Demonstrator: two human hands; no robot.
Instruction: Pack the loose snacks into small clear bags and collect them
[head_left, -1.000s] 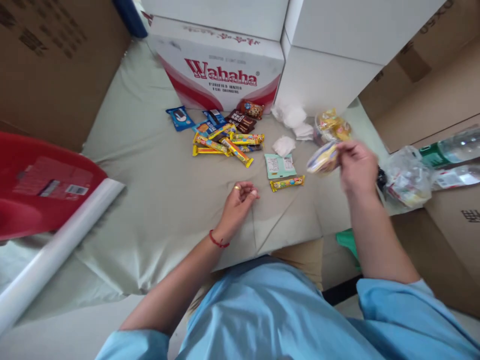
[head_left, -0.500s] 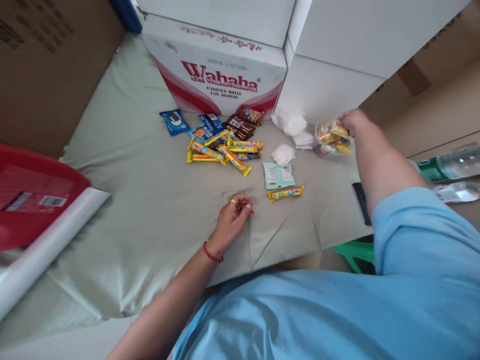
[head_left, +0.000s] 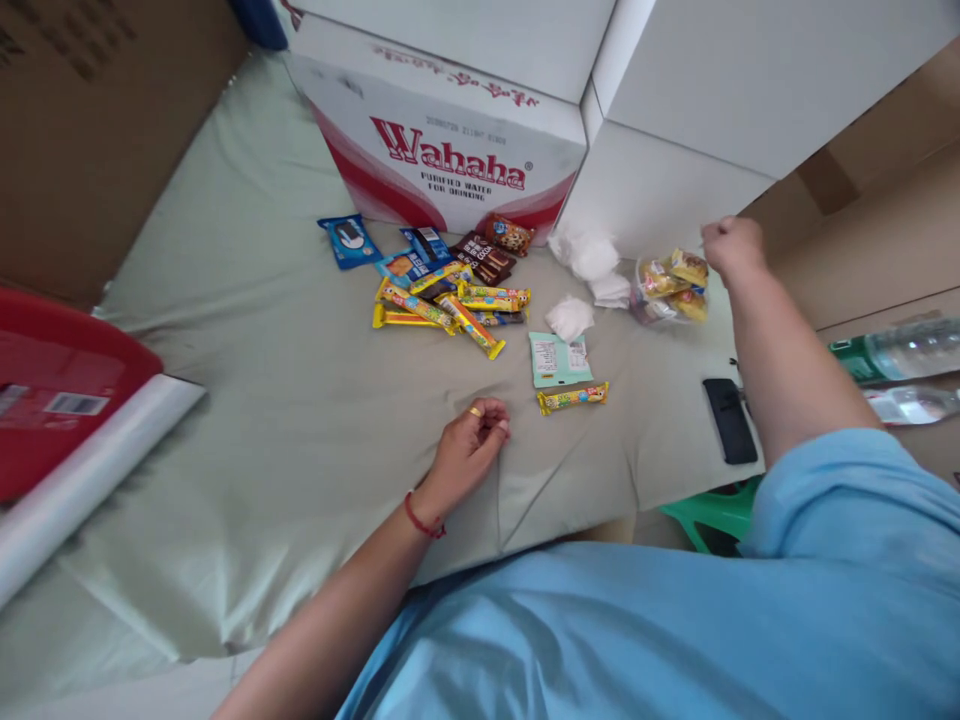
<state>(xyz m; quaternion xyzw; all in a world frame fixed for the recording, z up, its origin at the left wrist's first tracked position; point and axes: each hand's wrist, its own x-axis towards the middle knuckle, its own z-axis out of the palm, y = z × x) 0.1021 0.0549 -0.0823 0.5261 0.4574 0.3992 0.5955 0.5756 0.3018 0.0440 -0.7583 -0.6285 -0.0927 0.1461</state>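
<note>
My left hand [head_left: 474, 438] rests on the cloth, its fingers loosely curled together with nothing seen in them. My right hand [head_left: 733, 245] is closed in a fist just beyond the right rim of a clear plastic tub [head_left: 640, 305]; whatever it may hold is hidden. Yellow-wrapped snacks [head_left: 686, 268] fill the tub. Right of my left hand lie a yellow snack stick [head_left: 573, 398] and a pale green packet [head_left: 559, 360]. Farther back are a pile of yellow snack sticks [head_left: 472, 325], blue snack packets [head_left: 349, 242], brown cocoa packets [head_left: 484, 258] and an orange-brown packet [head_left: 510, 234].
White crumpled tissues [head_left: 586, 252] lie left of the tub. A white and red Wahaha carton [head_left: 450, 150] stands behind the snacks. A black phone [head_left: 729, 420] lies at the right edge, near plastic bottles [head_left: 915, 350]. A red container [head_left: 67, 400] and white roll [head_left: 97, 490] are left.
My right hand has drawn away from the tub to the right, and the snacks in the tub now show fully. My left hand stays in place. The phone is more visible.
</note>
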